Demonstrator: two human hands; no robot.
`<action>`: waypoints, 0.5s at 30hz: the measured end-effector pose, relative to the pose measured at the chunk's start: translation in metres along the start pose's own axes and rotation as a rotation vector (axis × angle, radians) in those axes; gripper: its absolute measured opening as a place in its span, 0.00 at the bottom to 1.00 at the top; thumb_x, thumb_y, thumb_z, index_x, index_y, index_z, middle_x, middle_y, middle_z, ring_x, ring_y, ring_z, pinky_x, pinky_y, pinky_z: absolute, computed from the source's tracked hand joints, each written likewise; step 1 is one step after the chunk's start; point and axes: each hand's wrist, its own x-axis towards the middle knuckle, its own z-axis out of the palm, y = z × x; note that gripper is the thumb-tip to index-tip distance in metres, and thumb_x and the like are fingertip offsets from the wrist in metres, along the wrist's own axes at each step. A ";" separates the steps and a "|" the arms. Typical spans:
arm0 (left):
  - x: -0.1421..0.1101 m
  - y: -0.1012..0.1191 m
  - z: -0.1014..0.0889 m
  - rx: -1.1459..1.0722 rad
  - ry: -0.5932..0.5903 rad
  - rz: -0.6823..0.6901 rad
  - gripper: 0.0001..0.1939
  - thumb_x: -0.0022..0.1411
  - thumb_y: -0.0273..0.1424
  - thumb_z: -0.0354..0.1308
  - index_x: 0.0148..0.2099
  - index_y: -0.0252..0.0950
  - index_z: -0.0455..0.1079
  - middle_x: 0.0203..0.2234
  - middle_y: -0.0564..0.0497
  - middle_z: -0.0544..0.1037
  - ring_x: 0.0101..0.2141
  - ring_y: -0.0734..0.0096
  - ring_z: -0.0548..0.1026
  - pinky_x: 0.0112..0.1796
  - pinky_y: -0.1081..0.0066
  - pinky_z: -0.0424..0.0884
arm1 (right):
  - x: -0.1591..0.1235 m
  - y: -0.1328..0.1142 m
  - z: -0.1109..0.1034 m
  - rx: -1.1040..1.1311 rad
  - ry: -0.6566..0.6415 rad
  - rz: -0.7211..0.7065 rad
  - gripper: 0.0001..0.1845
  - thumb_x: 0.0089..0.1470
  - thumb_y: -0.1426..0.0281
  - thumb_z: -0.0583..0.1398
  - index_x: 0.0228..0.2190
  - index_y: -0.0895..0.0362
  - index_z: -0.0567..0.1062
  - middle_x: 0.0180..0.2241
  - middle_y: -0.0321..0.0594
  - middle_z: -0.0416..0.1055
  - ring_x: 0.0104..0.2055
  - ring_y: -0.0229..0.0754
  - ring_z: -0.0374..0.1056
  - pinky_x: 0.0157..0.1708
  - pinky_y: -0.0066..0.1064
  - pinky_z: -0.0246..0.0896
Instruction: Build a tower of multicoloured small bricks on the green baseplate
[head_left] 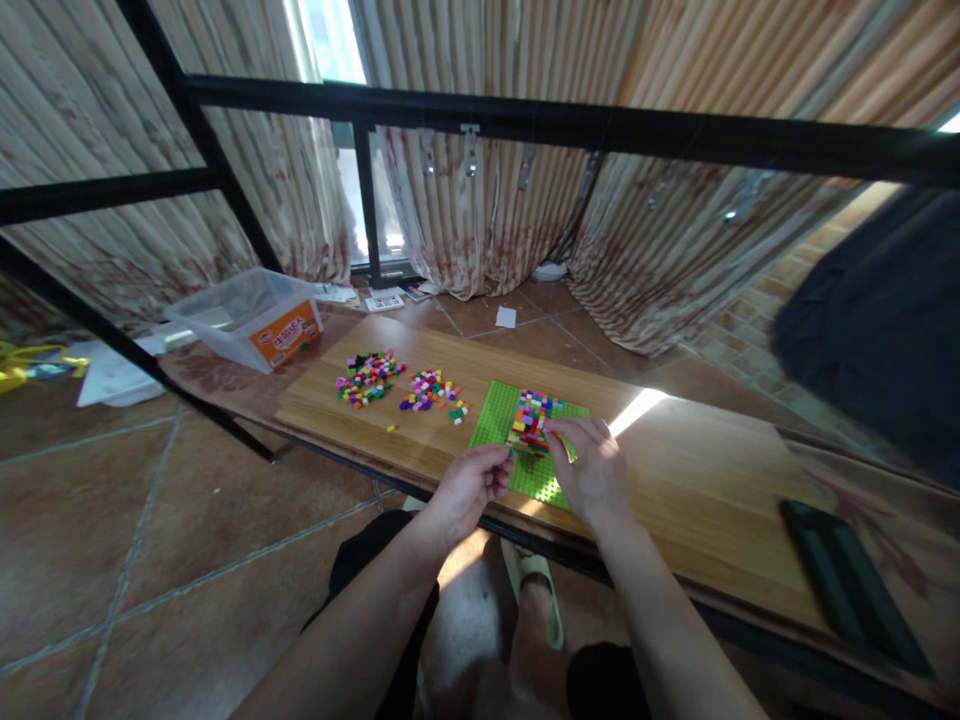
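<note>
A colourful block of small building bricks [534,412] stands on a green studded baseplate [492,412]. My left hand [474,486] is closed just in front of the block's near left corner. Between its thumb and forefinger is a small green brick [512,453]. My right hand [592,468] has its fingers curled against the block's right side, gripping it there. Part of the block's near right side is hidden by those fingers. Two loose heaps of bricks, a left one [370,378] and a right one [427,391], lie left of the baseplate.
A clear plastic box [262,318] with an orange label stands at the table's left end. One yellow brick [391,429] lies apart from the heaps. A dark flat object [851,585] rests at the right end. Black metal bars [525,108] cross beyond the wooden table [697,480].
</note>
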 end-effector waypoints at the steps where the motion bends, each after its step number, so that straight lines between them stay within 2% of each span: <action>1: 0.000 0.000 0.000 0.003 0.001 0.000 0.07 0.48 0.31 0.63 0.28 0.31 0.71 0.22 0.53 0.71 0.21 0.81 0.65 0.25 0.76 0.60 | 0.000 0.001 0.001 -0.011 0.002 -0.016 0.08 0.57 0.70 0.56 0.34 0.53 0.76 0.34 0.39 0.75 0.38 0.43 0.66 0.40 0.38 0.64; 10: 0.000 0.000 -0.001 0.006 0.010 -0.003 0.08 0.47 0.32 0.63 0.28 0.31 0.71 0.22 0.52 0.71 0.22 0.81 0.65 0.24 0.77 0.60 | -0.001 0.003 0.005 -0.043 0.006 -0.081 0.08 0.56 0.72 0.56 0.33 0.54 0.76 0.35 0.41 0.72 0.38 0.43 0.63 0.40 0.36 0.63; 15: 0.001 -0.001 -0.003 0.007 0.004 -0.008 0.08 0.47 0.32 0.63 0.27 0.31 0.71 0.22 0.53 0.71 0.21 0.80 0.66 0.24 0.76 0.60 | -0.002 0.004 0.009 -0.058 0.081 -0.075 0.07 0.54 0.72 0.58 0.32 0.54 0.77 0.34 0.41 0.71 0.38 0.43 0.63 0.39 0.37 0.63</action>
